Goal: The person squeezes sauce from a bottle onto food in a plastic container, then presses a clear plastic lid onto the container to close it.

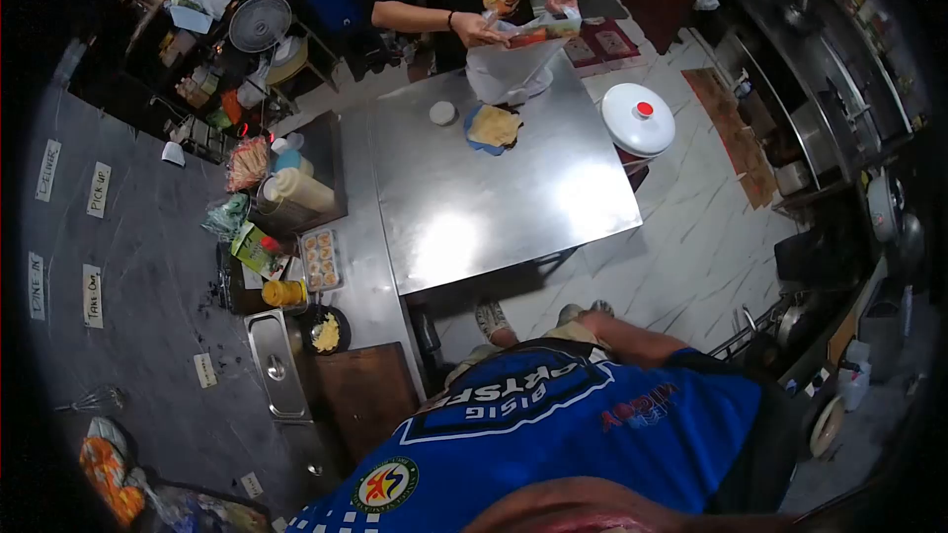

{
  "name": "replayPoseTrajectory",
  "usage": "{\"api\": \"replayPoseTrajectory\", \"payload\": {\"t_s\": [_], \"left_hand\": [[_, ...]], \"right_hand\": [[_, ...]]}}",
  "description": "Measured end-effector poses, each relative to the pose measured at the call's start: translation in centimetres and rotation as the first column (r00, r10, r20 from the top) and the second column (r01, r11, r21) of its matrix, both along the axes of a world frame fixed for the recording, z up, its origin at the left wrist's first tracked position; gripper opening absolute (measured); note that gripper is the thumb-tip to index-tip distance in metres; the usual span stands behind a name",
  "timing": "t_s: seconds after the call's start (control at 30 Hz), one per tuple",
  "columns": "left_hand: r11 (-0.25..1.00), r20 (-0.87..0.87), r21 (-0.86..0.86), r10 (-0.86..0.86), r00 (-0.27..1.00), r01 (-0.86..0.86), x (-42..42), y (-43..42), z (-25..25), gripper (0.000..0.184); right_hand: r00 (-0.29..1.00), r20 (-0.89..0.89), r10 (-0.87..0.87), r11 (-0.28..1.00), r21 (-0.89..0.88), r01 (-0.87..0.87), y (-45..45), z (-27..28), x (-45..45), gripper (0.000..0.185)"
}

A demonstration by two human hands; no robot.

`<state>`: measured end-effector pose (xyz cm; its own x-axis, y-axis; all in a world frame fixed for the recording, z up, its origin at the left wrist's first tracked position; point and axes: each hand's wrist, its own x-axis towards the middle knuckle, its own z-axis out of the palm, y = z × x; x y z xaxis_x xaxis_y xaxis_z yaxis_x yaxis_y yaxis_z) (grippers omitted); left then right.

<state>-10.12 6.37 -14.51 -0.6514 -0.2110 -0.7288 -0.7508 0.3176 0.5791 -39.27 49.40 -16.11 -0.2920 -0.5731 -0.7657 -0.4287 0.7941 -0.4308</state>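
Observation:
My left hand is out of view. My right arm (642, 342) hangs down beside my blue shirt (553, 405); its hand blends in near my legs, and the fingers cannot be made out. Closest in front of me is a steel table (474, 202). On it lies a flat yellowish food piece (494, 125) over a blue wrapper or cloth (484, 149), near a small white round container (442, 114). Across the table, another person's hands (479, 30) hold a clear plastic bag (523, 64) with something orange and green at its top.
To the left stand a black pan with yellow food (327, 333), a tray of cups (320, 259), a steel lidded container (274, 365), a brown board (370, 390) and squeeze bottles (301, 190). A white-lidded pot (637, 120) sits beyond the table's right edge.

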Motion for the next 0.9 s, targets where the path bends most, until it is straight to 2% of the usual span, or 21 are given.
{"api": "replayPoseTrajectory", "payload": {"t_s": [0.03,0.1,0.13,0.2,0.23,0.27,0.3,0.33,0.37,0.4,0.43,0.47,0.5,0.53,0.57,0.63,0.67,0.73,0.77,0.83,0.9], "left_hand": [[1.0,-0.018,-0.008,-0.007,1.0,0.007,-0.1,0.6,-0.3,0.025],[1.0,-0.074,-0.019,-0.011,0.997,0.009,-0.3,2.1,-1.0,0.024],[1.0,-0.119,-0.015,0.0,0.993,-0.002,-0.2,3.1,-1.6,0.024],[1.0,-0.222,-0.006,0.025,0.975,-0.027,-1.1,5.6,-2.6,0.023],[0.999,-0.235,-0.003,0.038,0.971,-0.04,-2.4,7.4,-3.0,0.023],[0.907,-0.16,-0.344,-0.313,0.936,0.244,-3.7,8.6,-3.4,0.021],[0.63,0.04,-0.606,-0.585,0.81,0.485,-4.3,9.9,-3.5,0.021],[0.229,0.311,-0.733,-0.725,0.614,0.641,-4.6,11.6,-3.9,0.022],[0.636,0.044,-0.559,-0.618,0.785,0.532,-4.3,13.4,-3.5,0.025],[0.966,-0.218,-0.12,-0.251,0.943,0.229,-4.8,15.6,-1.0,0.028],[0.968,-0.261,0.249,0.104,0.96,-0.038,-5.7,18.0,2.4,0.031],[0.917,-0.542,0.397,0.25,0.803,-0.017,-6.4,21.3,3.3,0.041],[0.924,-0.548,0.382,0.241,0.801,-0.017,-7.0,22.7,4.5,0.041],[0.973,-0.477,0.225,0.158,0.864,-0.054,-7.6,24.0,5.9,0.042],[0.995,-0.383,0.068,0.096,0.919,-0.075,-8.0,25.5,7.3,0.044],[0.97,-0.159,-0.234,0.031,0.987,-0.068,-8.7,28.8,9.9,0.047],[0.982,-0.165,-0.188,-0.021,0.986,-0.011,-9.0,28.6,9.2,0.045],[0.97,-0.227,-0.24,-0.028,0.974,-0.028,-8.1,28.8,4.0,0.045],[0.956,-0.271,-0.29,-0.049,0.961,-0.033,-7.8,28.8,2.7,0.046],[0.959,-0.289,-0.278,-0.032,0.957,-0.051,-7.3,29.6,2.5,0.047],[0.971,-0.275,-0.228,0.001,0.961,-0.067,-6.7,31.0,2.6,0.047]], "right_hand": [[1.0,-0.009,0.006,1.0,0.006,-0.005,0.7,-1.1,0.4,0.057],[0.929,0.01,-0.369,0.924,0.114,0.366,2.3,-2.8,1.9,0.063],[0.933,0.007,-0.359,0.926,0.128,0.355,3.8,-1.4,2.2,0.063],[0.906,0.183,-0.381,0.924,0.055,0.378,6.7,2.3,1.7,0.067],[0.962,0.134,-0.238,0.971,0.02,0.237,8.8,0.7,1.4,0.069],[0.884,0.198,-0.423,0.906,0.126,0.405,9.9,3.5,1.0,0.067],[0.768,0.244,-0.592,0.804,0.245,0.541,10.9,6.4,1.2,0.066],[0.781,0.243,-0.576,0.815,0.247,0.524,12.7,5.9,0.9,0.066],[0.756,0.316,-0.574,0.818,0.182,0.545,15.4,3.3,1.1,0.062],[0.724,0.394,-0.566,0.813,0.12,0.57,17.9,1.8,1.6,0.059],[0.729,0.399,-0.556,0.819,0.112,0.563,19.8,3.1,1.5,0.059],[0.608,0.515,-0.604,0.73,0.052,0.681,21.3,5.8,1.8,0.062],[0.472,0.629,-0.618,0.616,0.014,0.788,22.9,6.8,1.9,0.065],[0.689,0.428,-0.585,0.698,-0.168,0.696,25.6,3.8,2.1,0.061],[0.689,0.431,-0.583,0.699,-0.167,0.695,27.6,3.2,2.0,0.061],[0.896,0.363,-0.255,0.933,-0.152,0.327,31.1,3.4,0.8,0.051],[0.663,0.376,-0.648,0.758,0.228,0.611,29.8,10.5,0.7,0.052],[0.911,0.307,-0.277,0.961,0.117,0.252,33.7,3.3,-0.4,0.053],[0.968,0.24,-0.076,0.996,0.063,0.062,35.8,-0.6,-0.8,0.053],[0.979,0.201,-0.012,0.993,0.115,-0.011,35.7,1.4,-2.2,0.054],[0.968,0.252,0.014,1.0,0.006,-0.016,36.5,2.4,-2.8,0.052]]}}
